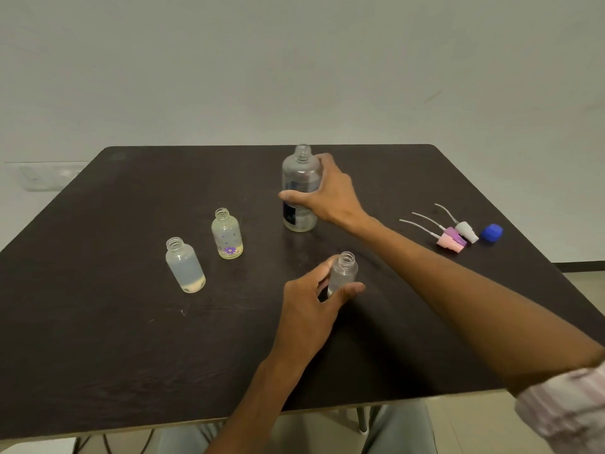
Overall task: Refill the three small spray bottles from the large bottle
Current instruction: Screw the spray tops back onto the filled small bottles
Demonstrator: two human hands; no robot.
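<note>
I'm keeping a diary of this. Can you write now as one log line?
right hand: holds big bottle, open | left hand: holds small bottle | two small bottles waiting | spray tops off

So on the table [98, 322] the right hand [327, 194] is wrapped round the large bottle [300, 178], which stands upright at the far side. Nearer the person than that hand, the left hand [311, 309] is closed on one small bottle [343, 273], also upright. Off to the left of the left hand stand two more small bottles, one with a flower print [227, 234] farther back and a plain one [185, 265] closer and further left. Right of the right hand, well apart, three spray tops [453, 235] lie side by side touching, with the bottle cap [492, 232] just beside them on the right.
</note>
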